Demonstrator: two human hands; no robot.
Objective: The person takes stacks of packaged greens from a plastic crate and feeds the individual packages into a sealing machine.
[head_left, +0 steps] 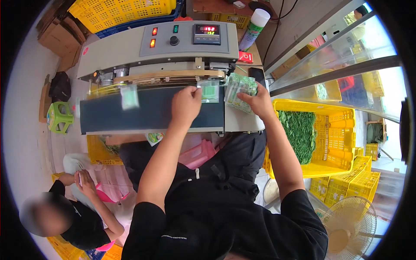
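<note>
Left hand [186, 104] curled, pinching one packet [210, 92], right hand [261, 103] clasping packets [234, 90], count unclear

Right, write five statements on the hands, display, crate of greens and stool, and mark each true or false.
1. The right hand holds several packets. True.
2. The left hand grips the spray can. False: it is at a single packet.
3. The display is lit. True.
4. The crate of greens is blue. False: it is yellow.
5. The stool is green. True.
</note>
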